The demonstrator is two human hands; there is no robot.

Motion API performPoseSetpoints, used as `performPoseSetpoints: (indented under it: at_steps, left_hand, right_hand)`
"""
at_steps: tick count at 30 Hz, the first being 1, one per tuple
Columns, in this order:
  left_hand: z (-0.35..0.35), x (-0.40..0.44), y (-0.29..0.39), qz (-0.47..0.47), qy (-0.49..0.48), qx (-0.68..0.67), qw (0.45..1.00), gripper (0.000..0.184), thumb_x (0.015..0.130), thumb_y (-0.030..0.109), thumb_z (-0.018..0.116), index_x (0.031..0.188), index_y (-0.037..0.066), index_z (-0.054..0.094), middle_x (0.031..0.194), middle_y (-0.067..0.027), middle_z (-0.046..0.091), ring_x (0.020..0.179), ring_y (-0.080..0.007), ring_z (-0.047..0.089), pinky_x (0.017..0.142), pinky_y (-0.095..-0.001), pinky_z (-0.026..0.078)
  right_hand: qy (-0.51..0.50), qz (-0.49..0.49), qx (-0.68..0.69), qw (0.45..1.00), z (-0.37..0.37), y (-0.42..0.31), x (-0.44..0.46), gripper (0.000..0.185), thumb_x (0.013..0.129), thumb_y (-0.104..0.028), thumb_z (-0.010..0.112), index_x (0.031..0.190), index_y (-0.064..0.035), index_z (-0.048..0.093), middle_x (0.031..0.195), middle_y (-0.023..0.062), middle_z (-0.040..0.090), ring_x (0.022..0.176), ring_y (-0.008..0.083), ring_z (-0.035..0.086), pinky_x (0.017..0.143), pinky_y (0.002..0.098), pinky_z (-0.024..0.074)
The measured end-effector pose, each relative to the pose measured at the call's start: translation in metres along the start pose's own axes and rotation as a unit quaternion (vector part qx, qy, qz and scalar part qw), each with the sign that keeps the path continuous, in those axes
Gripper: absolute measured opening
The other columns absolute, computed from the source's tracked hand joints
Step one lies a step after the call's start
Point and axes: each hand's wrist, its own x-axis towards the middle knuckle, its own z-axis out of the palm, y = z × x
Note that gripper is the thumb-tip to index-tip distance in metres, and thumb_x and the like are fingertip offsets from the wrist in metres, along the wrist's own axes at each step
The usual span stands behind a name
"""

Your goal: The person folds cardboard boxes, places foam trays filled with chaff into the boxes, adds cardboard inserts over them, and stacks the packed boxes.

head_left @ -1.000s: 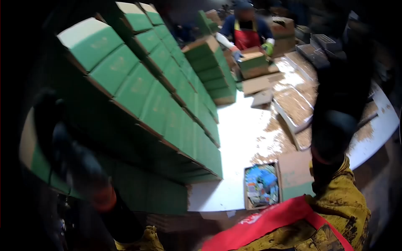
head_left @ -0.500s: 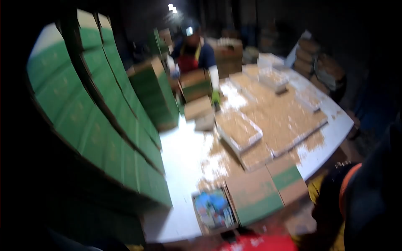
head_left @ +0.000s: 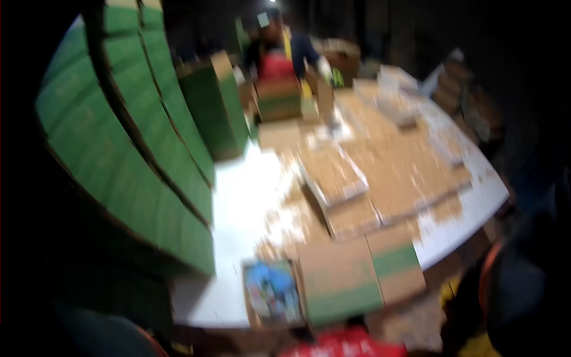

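Neither of my hands shows; only my dark sleeves appear, the left sleeve (head_left: 113, 333) at the lower left and the right sleeve (head_left: 523, 285) at the lower right. Nearest my front, beyond my red apron (head_left: 351, 346), stands an open cardboard box (head_left: 300, 288) holding a blue item among small mixed things too blurred to name. Right beside it lies a brown and green cardboard piece (head_left: 339, 273), with another cardboard panel (head_left: 398, 266) adjoining. Past these, a white-edged tray (head_left: 336, 178) of tan material rests on a wide tan layer (head_left: 404, 160).
Green cartons (head_left: 137, 160) form a tall stack along the left. Another green stack (head_left: 214, 107) stands farther back. Across the white table (head_left: 238, 196), a co-worker (head_left: 279, 59) in a red apron is behind a cardboard box (head_left: 278, 104). More trays (head_left: 395, 110) sit at the far right.
The view has turned, so the near boxes sit farther left. The co-worker stands more upright, with a gloved hand farther right. My left sleeve shows more.
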Motion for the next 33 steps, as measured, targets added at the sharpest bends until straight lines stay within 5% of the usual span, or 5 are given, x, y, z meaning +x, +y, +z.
performPoseSetpoints:
  at_steps: [6, 12, 14, 30, 33]
  left_hand:
    - [0.079, -0.021, 0.068, -0.075, 0.114, -0.144, 0.980, 0.071, 0.083, 0.026, 0.061, 0.143, 0.001, 0.030, 0.142, -0.0236, 0.036, 0.132, -0.0401, 0.033, 0.110, -0.0482, 0.023]
    - [0.354, -0.040, 0.161, -0.421, -0.037, -0.033, 0.906, 0.074, 0.085, 0.037, 0.058, 0.146, 0.009, 0.027, 0.148, -0.0238, 0.026, 0.136, -0.0420, 0.025, 0.110, -0.0510, 0.021]
    - [0.393, -0.050, 0.183, -0.465, -0.044, 0.070, 0.882, 0.074, 0.086, 0.043, 0.054, 0.147, 0.012, 0.025, 0.149, -0.0240, 0.022, 0.136, -0.0420, 0.024, 0.110, -0.0524, 0.020]
    - [0.453, 0.028, 0.258, -0.496, -0.011, 0.107, 0.861, 0.076, 0.087, 0.045, 0.051, 0.146, 0.007, 0.024, 0.150, -0.0258, 0.019, 0.139, -0.0403, 0.016, 0.113, -0.0512, 0.011]
    - [0.382, 0.080, 0.231, -0.436, -0.362, 0.534, 0.628, 0.077, 0.088, 0.043, 0.051, 0.144, -0.001, 0.024, 0.148, -0.0259, 0.022, 0.138, -0.0394, 0.018, 0.113, -0.0515, 0.012]
  right_hand:
    - [0.103, 0.221, 0.084, 0.966, 0.014, 0.072, -0.076, 0.055, 0.087, -0.019, 0.065, 0.132, 0.0057, 0.043, 0.125, 0.0172, 0.055, 0.113, 0.0254, 0.052, 0.101, 0.0344, 0.0385]
    - [0.002, 0.612, 0.248, 0.751, 0.098, 0.245, -0.366, 0.103, 0.068, -0.033, 0.083, 0.139, 0.0093, 0.023, 0.133, 0.0260, 0.042, 0.125, 0.0325, 0.041, 0.104, 0.0394, 0.0351]
    - [-0.239, 0.537, -0.020, 0.809, 0.094, 0.231, -0.368, 0.090, 0.071, -0.045, 0.074, 0.134, 0.0031, 0.031, 0.128, 0.0260, 0.042, 0.118, 0.0381, 0.040, 0.102, 0.0459, 0.0325]
    - [-0.216, 0.435, 0.010, 0.874, -0.014, 0.331, -0.324, 0.065, 0.074, -0.033, 0.075, 0.123, 0.0009, 0.050, 0.115, 0.0189, 0.058, 0.106, 0.0321, 0.055, 0.092, 0.0398, 0.0443]
    - [-0.051, 0.558, 0.425, 0.711, -0.033, 0.324, -0.286, 0.051, 0.080, -0.023, 0.074, 0.118, 0.0035, 0.054, 0.108, 0.0116, 0.064, 0.096, 0.0177, 0.060, 0.085, 0.0287, 0.0474]
